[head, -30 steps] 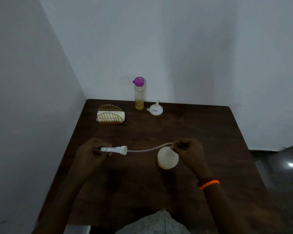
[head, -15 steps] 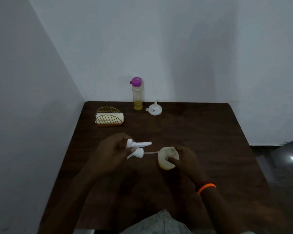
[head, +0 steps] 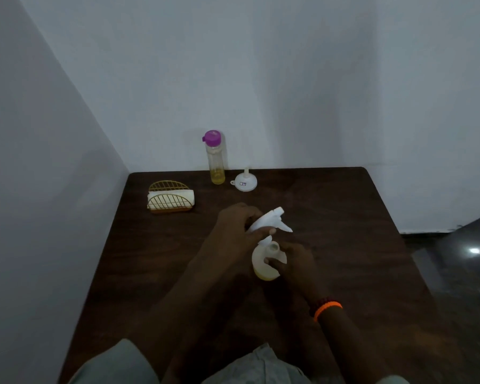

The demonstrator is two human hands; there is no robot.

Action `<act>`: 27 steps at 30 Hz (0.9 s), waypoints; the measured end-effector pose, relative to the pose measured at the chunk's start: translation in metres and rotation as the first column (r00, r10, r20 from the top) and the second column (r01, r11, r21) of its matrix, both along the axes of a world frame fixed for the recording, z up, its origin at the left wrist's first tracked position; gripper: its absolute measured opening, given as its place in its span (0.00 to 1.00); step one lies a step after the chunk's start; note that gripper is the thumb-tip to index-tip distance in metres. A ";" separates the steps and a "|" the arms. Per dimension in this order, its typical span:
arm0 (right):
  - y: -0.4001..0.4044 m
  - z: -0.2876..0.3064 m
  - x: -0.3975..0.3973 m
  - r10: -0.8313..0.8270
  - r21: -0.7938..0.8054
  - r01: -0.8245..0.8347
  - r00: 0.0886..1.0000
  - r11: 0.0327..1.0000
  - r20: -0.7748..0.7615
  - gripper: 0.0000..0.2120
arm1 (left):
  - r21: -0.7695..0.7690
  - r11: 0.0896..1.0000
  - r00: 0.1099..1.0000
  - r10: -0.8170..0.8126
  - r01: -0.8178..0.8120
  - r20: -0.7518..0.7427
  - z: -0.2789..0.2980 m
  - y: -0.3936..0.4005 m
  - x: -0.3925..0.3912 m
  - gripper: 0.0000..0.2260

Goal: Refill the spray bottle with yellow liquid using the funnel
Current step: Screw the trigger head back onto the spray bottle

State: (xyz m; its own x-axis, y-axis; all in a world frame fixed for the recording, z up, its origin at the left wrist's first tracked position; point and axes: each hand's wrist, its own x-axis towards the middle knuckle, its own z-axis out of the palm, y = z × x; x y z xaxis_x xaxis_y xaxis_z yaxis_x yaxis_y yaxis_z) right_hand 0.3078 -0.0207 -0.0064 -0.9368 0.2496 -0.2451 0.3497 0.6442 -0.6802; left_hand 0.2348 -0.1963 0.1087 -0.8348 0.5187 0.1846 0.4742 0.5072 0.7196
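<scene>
While gripping the spray head [head: 266, 220], left hand [head: 234, 231] above; right hand [head: 291, 259] clasping open spray bottle [head: 265, 261] on table [head: 344, 217].

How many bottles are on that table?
2. A tall bottle with a purple cap stands at the far edge by the wall; a squat spray bottle, its top off, sits between the hands.

The left hand [head: 234, 231] curls around something above the right hand [head: 293, 261], whose fingers grip another; both forearms reach forward.
</scene>
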 end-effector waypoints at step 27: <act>-0.002 0.004 0.001 -0.084 -0.029 0.085 0.996 0.996 0.022 0.22 | -0.143 0.968 0.978 -0.198 0.205 0.060 -0.059 0.035 0.000 0.15</act>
